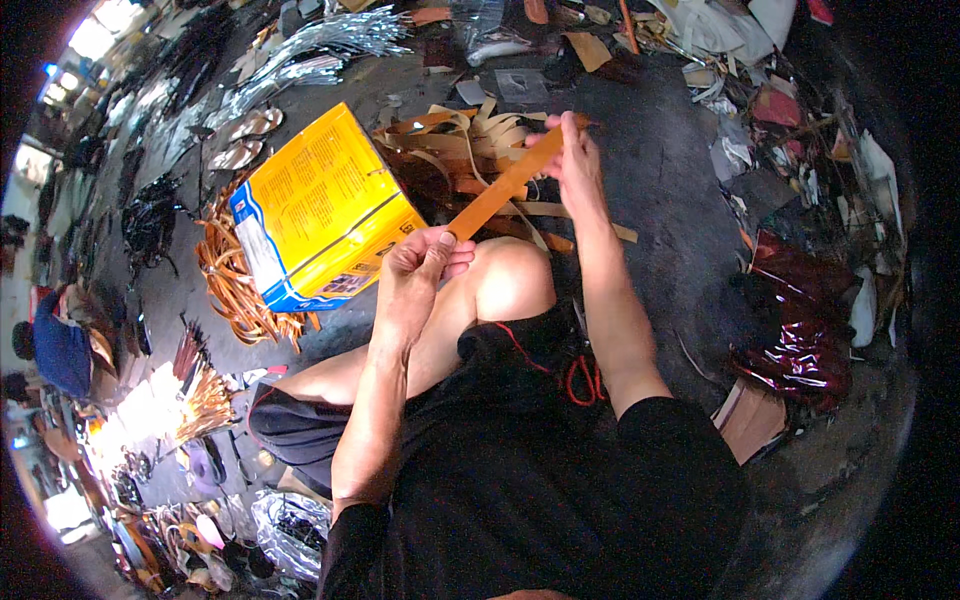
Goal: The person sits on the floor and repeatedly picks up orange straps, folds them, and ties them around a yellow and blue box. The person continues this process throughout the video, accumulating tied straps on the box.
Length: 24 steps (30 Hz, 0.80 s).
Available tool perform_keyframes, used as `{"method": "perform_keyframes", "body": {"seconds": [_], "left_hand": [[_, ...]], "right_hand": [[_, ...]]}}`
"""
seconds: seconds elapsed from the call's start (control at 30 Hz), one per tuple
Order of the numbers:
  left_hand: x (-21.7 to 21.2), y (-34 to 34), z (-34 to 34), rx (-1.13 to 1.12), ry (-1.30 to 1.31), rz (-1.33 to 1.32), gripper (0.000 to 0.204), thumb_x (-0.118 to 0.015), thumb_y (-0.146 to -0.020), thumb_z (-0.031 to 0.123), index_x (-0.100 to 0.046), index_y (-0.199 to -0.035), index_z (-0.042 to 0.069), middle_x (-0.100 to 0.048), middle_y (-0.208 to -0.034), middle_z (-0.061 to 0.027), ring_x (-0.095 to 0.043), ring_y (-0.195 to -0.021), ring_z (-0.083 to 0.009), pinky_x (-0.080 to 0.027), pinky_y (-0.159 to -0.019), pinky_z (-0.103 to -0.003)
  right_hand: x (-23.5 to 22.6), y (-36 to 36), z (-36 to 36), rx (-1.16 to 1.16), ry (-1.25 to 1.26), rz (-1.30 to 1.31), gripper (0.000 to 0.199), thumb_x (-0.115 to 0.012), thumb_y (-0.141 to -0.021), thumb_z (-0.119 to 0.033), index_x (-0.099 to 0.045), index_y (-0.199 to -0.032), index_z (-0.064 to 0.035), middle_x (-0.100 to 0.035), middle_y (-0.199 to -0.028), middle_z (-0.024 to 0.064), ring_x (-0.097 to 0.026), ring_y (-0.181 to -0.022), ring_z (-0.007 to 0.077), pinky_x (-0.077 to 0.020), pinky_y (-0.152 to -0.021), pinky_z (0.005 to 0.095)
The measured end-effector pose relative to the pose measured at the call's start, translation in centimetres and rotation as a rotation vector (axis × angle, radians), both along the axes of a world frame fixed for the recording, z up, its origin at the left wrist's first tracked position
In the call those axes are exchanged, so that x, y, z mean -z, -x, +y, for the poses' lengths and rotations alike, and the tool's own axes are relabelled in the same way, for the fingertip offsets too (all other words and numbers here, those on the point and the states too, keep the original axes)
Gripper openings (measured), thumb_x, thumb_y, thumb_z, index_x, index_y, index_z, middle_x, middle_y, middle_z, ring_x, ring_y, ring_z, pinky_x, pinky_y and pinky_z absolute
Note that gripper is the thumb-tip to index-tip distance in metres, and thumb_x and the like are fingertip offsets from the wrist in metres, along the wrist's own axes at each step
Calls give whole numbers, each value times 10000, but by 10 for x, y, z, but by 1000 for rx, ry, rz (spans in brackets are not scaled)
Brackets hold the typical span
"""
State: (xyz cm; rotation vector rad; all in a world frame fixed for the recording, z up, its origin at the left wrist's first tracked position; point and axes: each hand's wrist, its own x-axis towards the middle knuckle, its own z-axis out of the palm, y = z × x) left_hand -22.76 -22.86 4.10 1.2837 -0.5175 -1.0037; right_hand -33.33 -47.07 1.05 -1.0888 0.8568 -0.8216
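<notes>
Yellow cardboard box with blue edging (pixel 318 212) lies tilted on the dark floor (pixel 670 180), left of the raised knee. Beyond it sits a heap of tan leather strips (pixel 455 150). One long orange-tan leather strap (pixel 500 188) runs diagonally, lower-left to upper-right. Left hand (pixel 415 270) pinches its near end; right hand (pixel 570 155) is closed on the far end, both equally engaged.
</notes>
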Motion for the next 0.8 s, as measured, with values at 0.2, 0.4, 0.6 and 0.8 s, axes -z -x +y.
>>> {"method": "perform_keyframes", "body": {"seconds": [0.2,0.4,0.6,0.8], "left_hand": [[21,-4,8,-40,99,-139,130,-518,-970,123,-558,-992,1,-655,-884,-70,-624,-805,-132,-520,-769,-278],[24,-1,8,24,79,-287,105,-523,-960,88,-584,-984,7,-626,-859,-32,-577,-820,-102,-481,-775,-248],[38,-11,29,-39,91,-269,100,-547,-942,100,-587,-926,10,-609,-833,-13,-556,-800,-86,-464,-736,-238],[43,-52,153,-478,-256,-546,89,-566,-889,95,-568,-841,20,-591,-687,-35,-535,-654,-90,-470,-601,-272]], "right_hand": [[-20,14,72,-343,540,376,241,-731,-818,-235,-602,-799,-33,-597,-722,19,-520,-640,94,-434,-592,277],[-44,3,124,-631,412,269,223,-700,-841,-122,-598,-979,21,-668,-880,92,-649,-817,148,-527,-745,282],[-32,-5,133,-691,515,333,172,-643,-876,-101,-600,-984,27,-666,-904,89,-654,-821,161,-530,-755,284],[-7,0,16,-423,-1,59,203,-564,-885,-199,-570,-974,-16,-634,-870,101,-652,-744,198,-562,-677,329]]}}
